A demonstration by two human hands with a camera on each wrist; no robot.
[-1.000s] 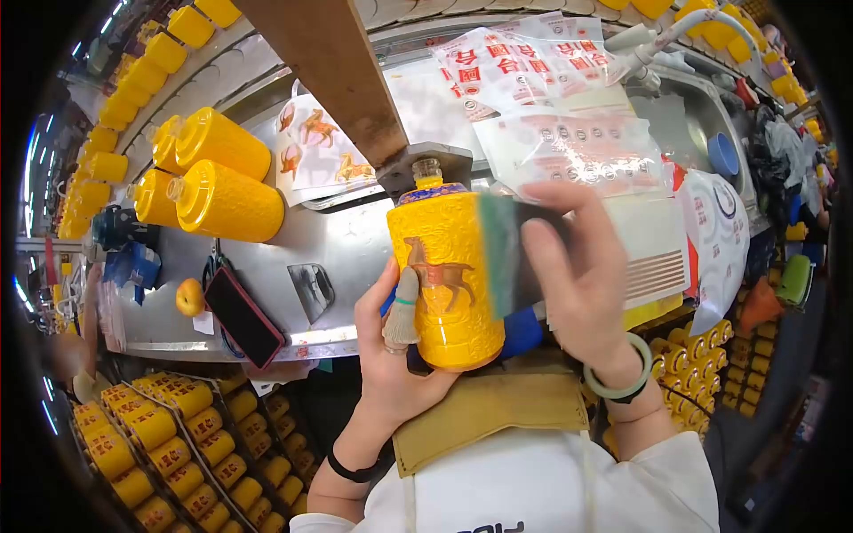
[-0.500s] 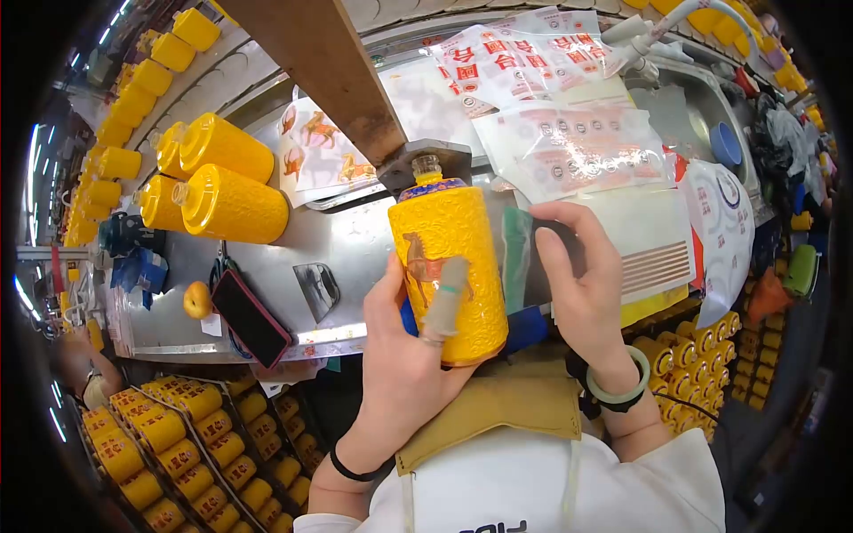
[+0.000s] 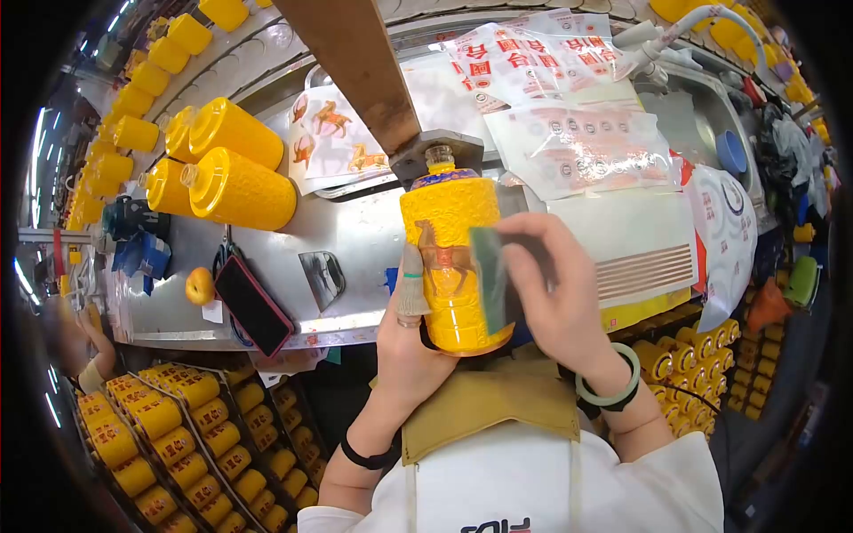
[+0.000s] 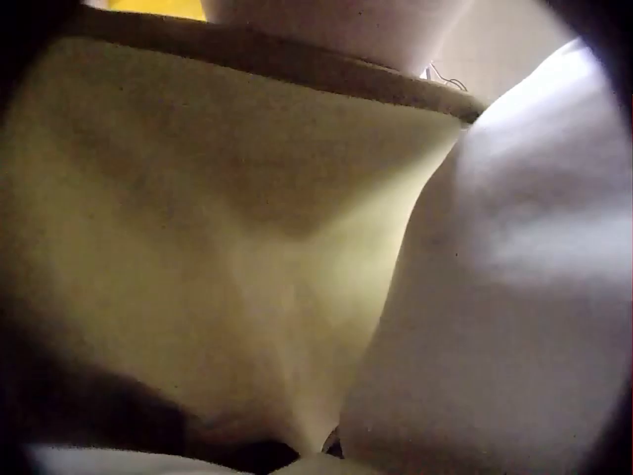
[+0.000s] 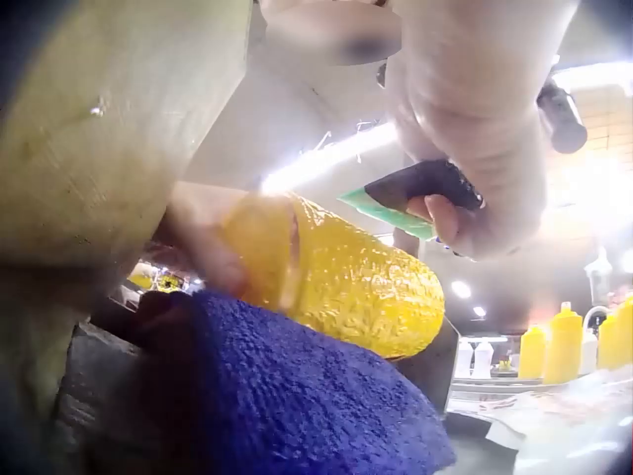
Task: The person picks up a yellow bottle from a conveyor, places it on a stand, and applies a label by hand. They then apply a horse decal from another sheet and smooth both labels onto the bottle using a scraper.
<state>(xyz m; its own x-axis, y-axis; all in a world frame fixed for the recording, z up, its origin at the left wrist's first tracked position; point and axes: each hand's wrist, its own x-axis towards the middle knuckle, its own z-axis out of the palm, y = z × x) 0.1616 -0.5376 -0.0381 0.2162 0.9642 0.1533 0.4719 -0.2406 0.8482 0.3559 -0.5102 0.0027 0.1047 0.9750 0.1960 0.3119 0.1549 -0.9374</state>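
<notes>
A yellow embossed bottle [image 3: 462, 324] with a brown horse decal [image 3: 446, 259] stands tilted toward the person, its glass neck at a dark metal bracket [image 3: 435, 151]. My left hand [image 3: 413, 360] grips its lower left side; a pale finger sleeve [image 3: 411, 289] with a green band lies along the decal's left edge. On the other side, my right hand [image 3: 564, 298] pinches a scraper with a green edge [image 3: 487, 282], which overlaps the bottle's right side. The right wrist view shows the dark scraper [image 5: 420, 188] above the bottle [image 5: 371, 287]. Mostly apron [image 4: 218, 178] fills the left wrist view.
Several yellow bottles [image 3: 240, 188] stand at the left, near a phone [image 3: 255, 305] and a round fruit [image 3: 199, 286]. Printed sheets [image 3: 582, 147] cover the right side. A wooden beam [image 3: 360, 67] comes down to the bracket. A blue towel [image 5: 297, 386] lies below the bottle.
The scraper moved right, off the bottle, by half a second ago and is now back over its right side. My left thumb lay across the horse then and now sits left of it.
</notes>
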